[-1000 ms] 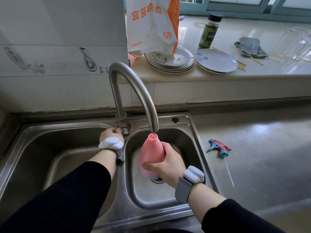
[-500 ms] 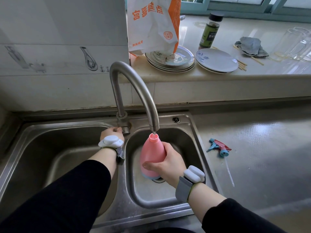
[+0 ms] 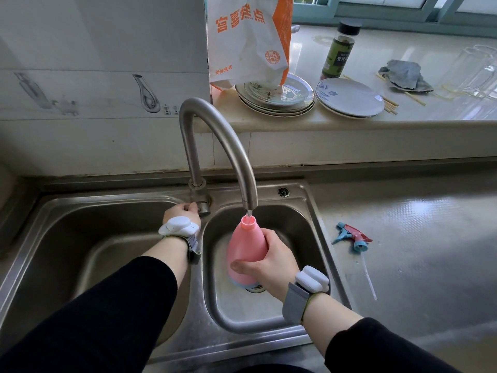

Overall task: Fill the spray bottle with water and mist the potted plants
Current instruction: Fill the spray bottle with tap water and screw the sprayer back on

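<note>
ledge: paper bag (image 3: 247, 39) | stacked plates (image 3: 277, 96) | jar (image 3: 340, 49) | cloth (image 3: 404, 75) | chopsticks (image 3: 390, 106)

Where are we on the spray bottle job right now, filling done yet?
Done: the spray head is off and lies on the counter. In hand: the right hand holds the pink bottle upright under the faucet, a thin stream entering its neck; the left hand grips the tap handle. Fill level is not visible. Left: refit the spray head and mist; no plants in view.
</note>
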The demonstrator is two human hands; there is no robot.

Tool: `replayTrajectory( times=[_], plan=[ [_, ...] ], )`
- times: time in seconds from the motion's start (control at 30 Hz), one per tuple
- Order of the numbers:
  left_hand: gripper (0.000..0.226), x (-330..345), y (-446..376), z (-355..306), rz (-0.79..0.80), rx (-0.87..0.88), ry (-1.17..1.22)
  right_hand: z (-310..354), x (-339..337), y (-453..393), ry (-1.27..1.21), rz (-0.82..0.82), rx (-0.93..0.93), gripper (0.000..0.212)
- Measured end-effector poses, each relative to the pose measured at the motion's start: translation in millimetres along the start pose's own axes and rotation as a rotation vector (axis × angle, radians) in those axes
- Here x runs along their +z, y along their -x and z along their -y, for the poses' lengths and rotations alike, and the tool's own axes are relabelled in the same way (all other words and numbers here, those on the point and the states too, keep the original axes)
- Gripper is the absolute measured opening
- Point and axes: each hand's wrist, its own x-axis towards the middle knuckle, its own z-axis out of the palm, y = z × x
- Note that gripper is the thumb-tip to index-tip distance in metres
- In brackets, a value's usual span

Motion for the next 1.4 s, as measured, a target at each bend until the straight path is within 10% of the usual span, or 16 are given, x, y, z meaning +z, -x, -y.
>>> replayTrajectory(
  times=[1.4],
  plan=[
    [0.043, -4.2, 0.9, -3.6, 0.026, -0.002, -0.092, -14.9, 6.3, -5.7, 0.011, 0.017, 0.049, 0.075]
  ],
)
